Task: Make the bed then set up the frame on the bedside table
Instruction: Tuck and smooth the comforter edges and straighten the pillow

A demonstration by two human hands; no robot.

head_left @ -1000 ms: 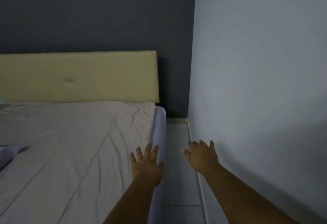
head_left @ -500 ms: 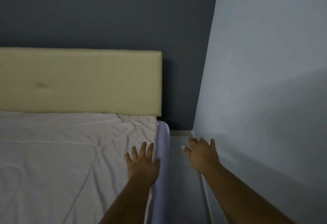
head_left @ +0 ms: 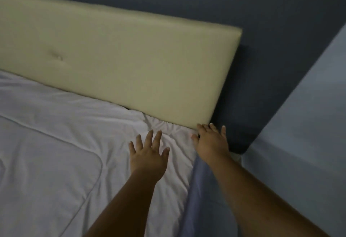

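Note:
A white wrinkled quilt (head_left: 56,152) covers the bed up to the cream padded headboard (head_left: 121,59). My left hand (head_left: 148,159) lies flat on the quilt near its top right corner, fingers spread, holding nothing. My right hand (head_left: 211,141) is at the bed's top right corner, right below the headboard's lower corner, fingers apart on the quilt's edge. A pale blue sheet (head_left: 198,190) shows along the mattress side under my right forearm. No frame or bedside table is in view.
A dark grey wall (head_left: 262,21) stands behind the headboard. A light blue wall (head_left: 299,124) runs close along the bed's right side, leaving only a narrow gap.
Both hands have moved forward to the head of the bed. My right hand left the gap beside the bed and now rests on the corner; the view has tilted and come closer.

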